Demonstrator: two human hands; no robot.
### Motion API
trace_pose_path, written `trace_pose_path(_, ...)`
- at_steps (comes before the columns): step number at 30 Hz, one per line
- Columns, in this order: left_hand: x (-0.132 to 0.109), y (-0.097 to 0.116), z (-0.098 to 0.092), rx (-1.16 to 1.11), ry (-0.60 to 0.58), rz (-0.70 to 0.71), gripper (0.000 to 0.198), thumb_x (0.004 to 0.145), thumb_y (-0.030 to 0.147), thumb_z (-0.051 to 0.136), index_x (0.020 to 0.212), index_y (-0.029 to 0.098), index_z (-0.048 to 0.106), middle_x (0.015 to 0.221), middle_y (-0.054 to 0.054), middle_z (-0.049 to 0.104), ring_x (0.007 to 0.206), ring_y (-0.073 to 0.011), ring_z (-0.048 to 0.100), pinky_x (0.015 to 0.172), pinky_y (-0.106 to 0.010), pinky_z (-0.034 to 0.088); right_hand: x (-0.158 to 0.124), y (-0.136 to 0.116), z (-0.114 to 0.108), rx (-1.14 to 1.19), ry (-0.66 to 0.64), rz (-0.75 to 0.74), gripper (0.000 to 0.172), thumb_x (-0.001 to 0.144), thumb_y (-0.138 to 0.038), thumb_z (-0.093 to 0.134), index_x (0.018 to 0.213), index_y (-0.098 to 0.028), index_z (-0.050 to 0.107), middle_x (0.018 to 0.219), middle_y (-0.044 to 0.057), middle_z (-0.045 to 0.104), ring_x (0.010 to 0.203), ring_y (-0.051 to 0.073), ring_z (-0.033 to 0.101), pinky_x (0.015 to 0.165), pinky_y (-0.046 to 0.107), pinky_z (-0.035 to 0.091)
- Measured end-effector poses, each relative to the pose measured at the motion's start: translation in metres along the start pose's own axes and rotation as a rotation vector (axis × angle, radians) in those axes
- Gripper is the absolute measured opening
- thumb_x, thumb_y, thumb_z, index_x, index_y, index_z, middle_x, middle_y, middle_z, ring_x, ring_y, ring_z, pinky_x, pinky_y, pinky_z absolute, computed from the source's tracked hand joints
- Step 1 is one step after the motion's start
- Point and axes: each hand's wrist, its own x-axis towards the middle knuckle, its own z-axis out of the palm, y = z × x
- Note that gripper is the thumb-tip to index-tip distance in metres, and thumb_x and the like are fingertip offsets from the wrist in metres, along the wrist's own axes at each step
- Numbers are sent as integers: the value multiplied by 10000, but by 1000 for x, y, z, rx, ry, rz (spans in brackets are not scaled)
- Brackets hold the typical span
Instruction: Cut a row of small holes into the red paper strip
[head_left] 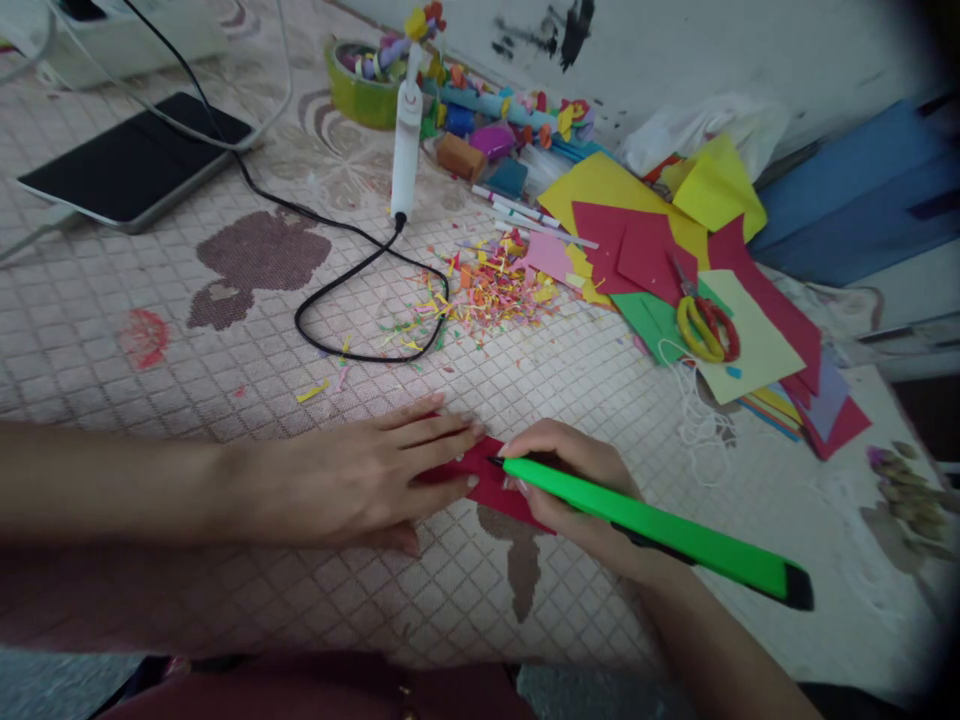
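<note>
A small piece of red paper (pixel 491 492) lies on the cloth-covered table in front of me. My left hand (pixel 382 465) rests flat across its left part with the fingers spread. In my right hand (pixel 581 465), a long green pen-shaped tool (pixel 660 520) is gripped like a pen. Its dark tip touches or nearly touches the red paper, close to my left fingertips. The tool's back end is black and slants down to the right; whether it is a pen or a cutter, I cannot tell.
Paper scraps (pixel 502 285) lie beyond my hands, beside a white glue gun (pixel 406 150) with a looping black cable. Scissors (pixel 705 325) rest on coloured paper sheets (pixel 757 340) at the right, near tangled white string (pixel 705 420). A black tablet-like device (pixel 135 165) lies far left.
</note>
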Motion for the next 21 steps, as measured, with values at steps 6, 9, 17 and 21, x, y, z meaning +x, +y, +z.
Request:
trace_pose_path(6, 0, 0, 1, -20, 17, 8, 547, 937, 427, 737, 1395, 152, 619, 1501, -237, 554, 1462, -358, 477, 1214, -470, 408, -2, 1, 2, -17, 26, -5, 241, 839, -49, 595, 950, -245, 683, 840, 0, 765, 735, 131, 725, 663, 237, 583)
trace_pose_path(9, 0, 3, 2, -21, 12, -22, 587, 913, 425, 766, 1409, 157, 603, 1527, -228, 531, 1474, -350, 462, 1215, -455, 411, -4, 2, 5, -23, 49, -8, 243, 836, -45, 588, 940, -241, 689, 826, -3, 763, 723, 121, 722, 657, 224, 576)
trace_pose_path(17, 0, 6, 0, -4, 10, -38, 575, 897, 422, 784, 1380, 154, 624, 1515, -228, 544, 1460, -350, 481, 1209, -448, 417, -8, 4, 7, -14, 64, 9, 278, 814, -29, 587, 953, -247, 688, 843, -15, 763, 737, 117, 723, 668, 221, 579)
trace_pose_path(21, 0, 7, 0, 12, 14, -41, 584, 904, 428, 776, 1396, 160, 611, 1518, -234, 537, 1457, -356, 484, 1199, -454, 422, -9, 3, 6, -12, 68, 24, 299, 812, -20, 596, 968, -258, 687, 857, -20, 766, 746, 126, 725, 670, 234, 582)
